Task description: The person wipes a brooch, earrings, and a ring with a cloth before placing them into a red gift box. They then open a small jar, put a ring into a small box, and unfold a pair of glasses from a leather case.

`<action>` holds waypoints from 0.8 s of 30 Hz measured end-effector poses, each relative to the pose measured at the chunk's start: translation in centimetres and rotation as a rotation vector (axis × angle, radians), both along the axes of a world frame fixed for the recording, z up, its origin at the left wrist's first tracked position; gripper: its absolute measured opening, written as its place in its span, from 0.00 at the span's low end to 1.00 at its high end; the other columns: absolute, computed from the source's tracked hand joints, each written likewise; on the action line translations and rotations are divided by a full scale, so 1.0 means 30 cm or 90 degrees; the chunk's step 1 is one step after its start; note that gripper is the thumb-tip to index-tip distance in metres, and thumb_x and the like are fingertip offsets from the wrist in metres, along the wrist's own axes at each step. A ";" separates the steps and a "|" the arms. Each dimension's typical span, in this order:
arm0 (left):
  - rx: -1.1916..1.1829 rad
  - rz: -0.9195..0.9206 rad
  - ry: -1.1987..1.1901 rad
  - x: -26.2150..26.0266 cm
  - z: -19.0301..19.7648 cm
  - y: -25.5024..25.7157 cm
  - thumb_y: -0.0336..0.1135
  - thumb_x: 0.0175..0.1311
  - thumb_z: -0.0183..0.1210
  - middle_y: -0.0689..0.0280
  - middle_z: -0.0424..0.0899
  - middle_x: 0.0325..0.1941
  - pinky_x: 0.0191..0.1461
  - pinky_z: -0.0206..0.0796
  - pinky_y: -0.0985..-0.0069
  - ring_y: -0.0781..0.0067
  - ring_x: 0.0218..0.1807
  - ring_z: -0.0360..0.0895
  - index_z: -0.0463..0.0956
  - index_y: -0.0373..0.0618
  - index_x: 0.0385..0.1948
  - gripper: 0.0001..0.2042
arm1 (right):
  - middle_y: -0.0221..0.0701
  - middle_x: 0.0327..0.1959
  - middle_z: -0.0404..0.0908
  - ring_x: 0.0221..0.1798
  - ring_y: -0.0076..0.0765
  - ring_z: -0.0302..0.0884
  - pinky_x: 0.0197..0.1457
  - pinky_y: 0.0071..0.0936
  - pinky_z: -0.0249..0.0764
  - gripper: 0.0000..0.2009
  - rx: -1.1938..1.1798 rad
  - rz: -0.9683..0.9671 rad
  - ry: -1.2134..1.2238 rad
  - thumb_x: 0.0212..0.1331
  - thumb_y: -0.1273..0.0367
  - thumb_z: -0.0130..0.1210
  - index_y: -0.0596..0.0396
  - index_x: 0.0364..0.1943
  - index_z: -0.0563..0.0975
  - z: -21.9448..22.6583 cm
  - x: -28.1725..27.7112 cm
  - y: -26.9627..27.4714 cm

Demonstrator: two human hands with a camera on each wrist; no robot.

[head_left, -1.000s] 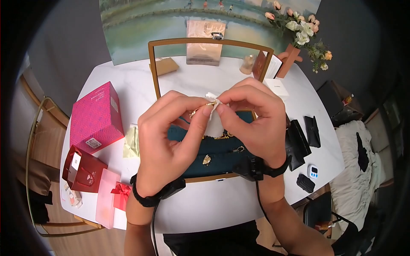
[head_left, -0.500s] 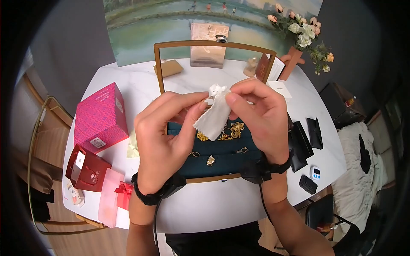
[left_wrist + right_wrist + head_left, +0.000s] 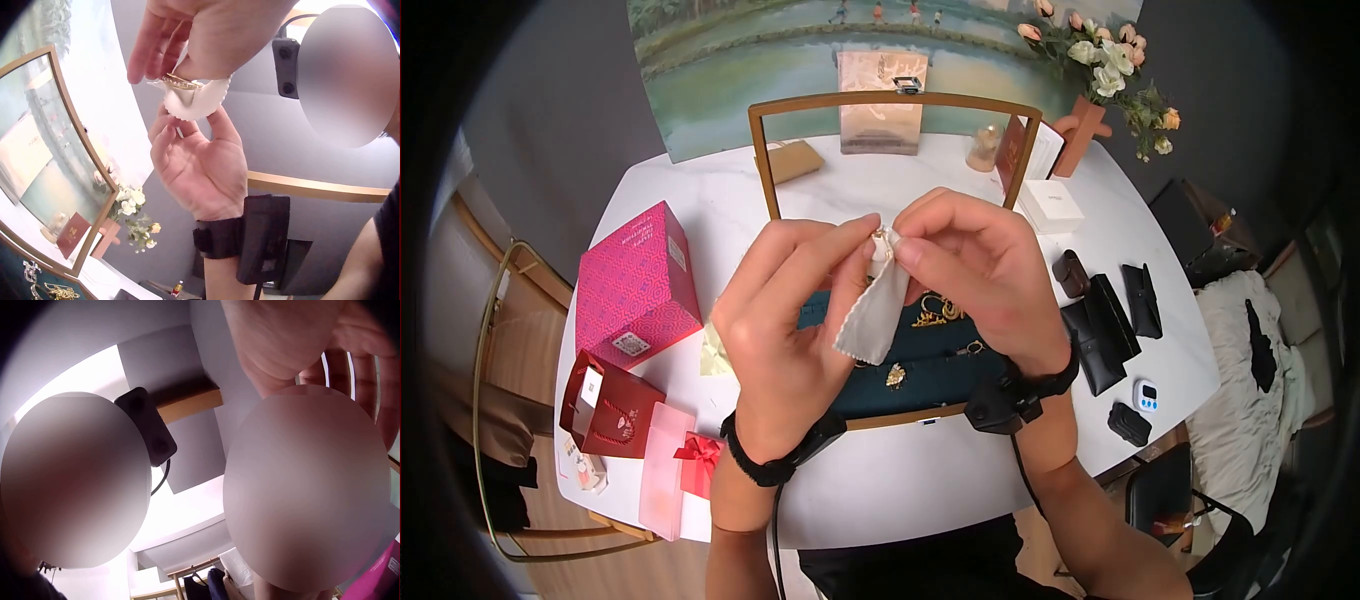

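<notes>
Both hands meet above an open jewelry case (image 3: 935, 418). The left hand (image 3: 785, 320) pinches a small gold piece (image 3: 182, 82) with a row of pale stones, against a white scalloped cloth (image 3: 873, 318). Between thumb and fingers, the right hand (image 3: 990, 285) grips the cloth's upper end, and the rest hangs down between the hands. In the left wrist view the cloth (image 3: 197, 106) curves around the gold piece. Below, on the case's dark green lining, lie gold chains (image 3: 940, 308), a gold floral piece (image 3: 895, 376) and a ring (image 3: 974, 348).
The case's raised framed lid (image 3: 757, 150) stands behind the hands. At left are a pink box (image 3: 635, 285), a red bag (image 3: 622, 405) and a red bow (image 3: 700, 452). Black cases (image 3: 1100, 345), a white box (image 3: 1052, 205) and a small timer (image 3: 1145, 395) lie at right.
The cloth has swung from between the fingertips to hanging lower and further left. Both hands have shifted slightly left, still pinching, and the gold piece is now mostly covered in the head view.
</notes>
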State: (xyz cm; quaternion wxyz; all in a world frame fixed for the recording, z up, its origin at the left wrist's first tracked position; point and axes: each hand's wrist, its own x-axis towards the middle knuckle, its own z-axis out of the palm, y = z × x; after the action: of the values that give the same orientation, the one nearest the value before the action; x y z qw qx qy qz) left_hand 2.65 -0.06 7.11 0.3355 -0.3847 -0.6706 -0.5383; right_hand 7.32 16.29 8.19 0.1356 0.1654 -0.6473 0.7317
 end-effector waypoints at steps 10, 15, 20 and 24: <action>0.009 0.024 0.074 -0.009 -0.013 0.007 0.15 0.50 0.65 0.61 0.81 0.33 0.35 0.72 0.77 0.67 0.33 0.81 0.83 0.36 0.37 0.12 | 0.26 0.38 0.79 0.41 0.19 0.76 0.41 0.18 0.72 0.06 -0.020 0.030 0.014 0.63 0.72 0.60 0.61 0.39 0.78 -0.022 -0.016 -0.006; 0.012 0.033 0.084 -0.003 -0.017 0.005 0.14 0.50 0.65 0.60 0.82 0.34 0.37 0.73 0.76 0.66 0.34 0.81 0.83 0.36 0.38 0.12 | 0.29 0.41 0.80 0.43 0.19 0.77 0.44 0.18 0.73 0.07 -0.055 0.026 -0.017 0.63 0.72 0.59 0.63 0.41 0.78 -0.014 -0.008 -0.023; 0.005 0.028 0.094 -0.003 -0.013 0.000 0.14 0.50 0.64 0.59 0.83 0.36 0.37 0.73 0.76 0.65 0.35 0.82 0.83 0.35 0.39 0.13 | 0.32 0.44 0.81 0.44 0.20 0.78 0.47 0.18 0.74 0.08 -0.056 0.044 -0.018 0.63 0.74 0.58 0.65 0.42 0.78 -0.013 -0.013 -0.025; -0.031 0.036 0.147 0.004 -0.006 -0.002 0.13 0.49 0.64 0.58 0.83 0.36 0.37 0.74 0.75 0.64 0.35 0.82 0.83 0.35 0.40 0.14 | 0.34 0.43 0.81 0.45 0.21 0.77 0.51 0.21 0.74 0.06 -0.050 0.045 0.022 0.63 0.75 0.58 0.65 0.40 0.78 -0.022 -0.009 -0.024</action>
State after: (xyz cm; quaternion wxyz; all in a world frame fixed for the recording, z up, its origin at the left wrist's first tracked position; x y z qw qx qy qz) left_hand 2.78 -0.12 6.93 0.4157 -0.4332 -0.6509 -0.4645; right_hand 7.04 15.56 7.52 0.1271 0.1952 -0.6094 0.7578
